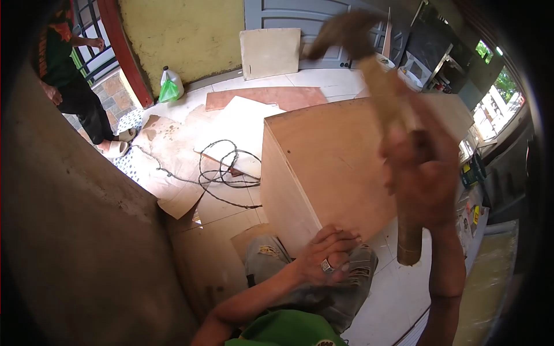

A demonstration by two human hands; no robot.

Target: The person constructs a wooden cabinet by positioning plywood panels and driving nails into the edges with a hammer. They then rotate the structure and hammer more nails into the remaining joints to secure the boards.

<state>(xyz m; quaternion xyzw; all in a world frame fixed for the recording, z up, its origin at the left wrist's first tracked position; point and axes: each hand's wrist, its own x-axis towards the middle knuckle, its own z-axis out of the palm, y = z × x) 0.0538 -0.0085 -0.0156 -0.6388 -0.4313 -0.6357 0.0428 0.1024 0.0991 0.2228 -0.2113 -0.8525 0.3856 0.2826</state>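
My right hand [421, 173] is wrapped round the wooden handle of a claw hammer [378, 86], raised over a plywood box [334, 155]. The hammer and hand are slightly blurred by motion. At the box's near corner, my left hand [330, 256], with a ring on one finger, rests against the edge. Its fingers are bent and drawn together; whatever may be between them is too small to make out. The box has a broad reddish-brown top face and a paler side, and stands in front of my knees.
A black cable [222, 179] lies coiled on the tiled floor left of the box, near loose sheets [242, 124]. A person [81, 86] stands at the doorway on the left. A white jug in a green bag [170, 86] and a pale board [270, 53] stand by the wall.
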